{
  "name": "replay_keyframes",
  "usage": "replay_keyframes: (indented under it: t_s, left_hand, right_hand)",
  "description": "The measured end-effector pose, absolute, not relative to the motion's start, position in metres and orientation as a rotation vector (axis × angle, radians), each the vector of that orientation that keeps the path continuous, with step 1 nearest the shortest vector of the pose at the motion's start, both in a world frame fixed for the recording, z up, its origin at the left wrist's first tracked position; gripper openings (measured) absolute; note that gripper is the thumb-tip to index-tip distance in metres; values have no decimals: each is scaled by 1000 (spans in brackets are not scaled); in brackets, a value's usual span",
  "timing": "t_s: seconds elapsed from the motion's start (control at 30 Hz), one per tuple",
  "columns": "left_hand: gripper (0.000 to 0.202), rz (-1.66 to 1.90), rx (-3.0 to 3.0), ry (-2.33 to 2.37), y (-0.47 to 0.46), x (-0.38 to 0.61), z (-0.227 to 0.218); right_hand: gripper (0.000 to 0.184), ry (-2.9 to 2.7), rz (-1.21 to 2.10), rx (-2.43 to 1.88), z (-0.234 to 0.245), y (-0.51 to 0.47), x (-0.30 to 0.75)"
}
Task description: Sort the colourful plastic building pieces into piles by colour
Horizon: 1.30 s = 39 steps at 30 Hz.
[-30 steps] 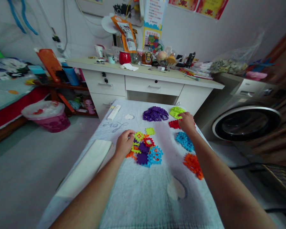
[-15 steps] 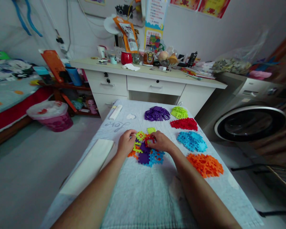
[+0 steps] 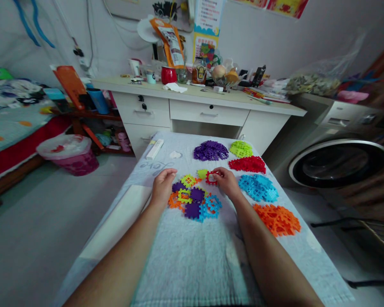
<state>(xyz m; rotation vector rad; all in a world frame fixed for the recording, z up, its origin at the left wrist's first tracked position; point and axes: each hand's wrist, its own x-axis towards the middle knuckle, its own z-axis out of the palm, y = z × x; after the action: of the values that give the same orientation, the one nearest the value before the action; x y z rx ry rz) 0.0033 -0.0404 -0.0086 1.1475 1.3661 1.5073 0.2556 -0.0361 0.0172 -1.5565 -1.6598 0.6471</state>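
Note:
My right hand (image 3: 226, 181) pinches a red square plastic building tile (image 3: 211, 178) with notched edges and an open middle. That tile sits just right of a mixed pile of tiles in purple, green, orange and blue, where a solid purple tile (image 3: 193, 210) lies at the front and a blue tile (image 3: 213, 204) beside it. At the pile's left edge, my left hand (image 3: 163, 186) holds nothing, its fingers slightly apart. A light green tile (image 3: 202, 173) lies at the back of the pile, near the red one.
Sorted piles line the table's right side: purple tiles (image 3: 210, 150), green tiles (image 3: 241, 149), red tiles (image 3: 247, 164), blue tiles (image 3: 258, 187) and orange tiles (image 3: 277, 220). A long white box (image 3: 118, 224) and a small white box (image 3: 155, 149) lie left. A cluttered desk (image 3: 208, 100) stands behind.
My right hand has lifted the red tile away from the mixed pile, up and to the right. My left hand has drawn back leftward, uncovering more of the pile.

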Motion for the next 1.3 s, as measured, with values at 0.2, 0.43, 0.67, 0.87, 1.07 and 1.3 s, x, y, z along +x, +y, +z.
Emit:
replay_keyframes:
  t_s: [0.2, 0.43, 0.67, 0.87, 1.07, 1.3]
  left_hand:
    - [25, 1508, 1157, 1355, -40, 3, -12]
    - [26, 1497, 1143, 1380, -40, 3, -11]
    - [25, 1505, 1185, 1377, -38, 2, -15]
    - [25, 1510, 1179, 1372, -40, 3, -10]
    - [26, 1503, 1151, 1369, -43, 6, -5]
    - [25, 1484, 1166, 1395, -43, 6, -6]
  right_hand:
    - [25, -1616, 322, -1614, 12, -34, 272]
    - [42, -1852, 247, -1706, 7, -36, 272]
    - [55, -2074, 204, -1966, 16, -32, 273]
    - [46, -2349, 227, -2010, 33, -25, 275]
    - [51, -2360, 12, -2113, 61, -10, 299]
    - [45, -2364, -137, -2259, 79, 20, 337]
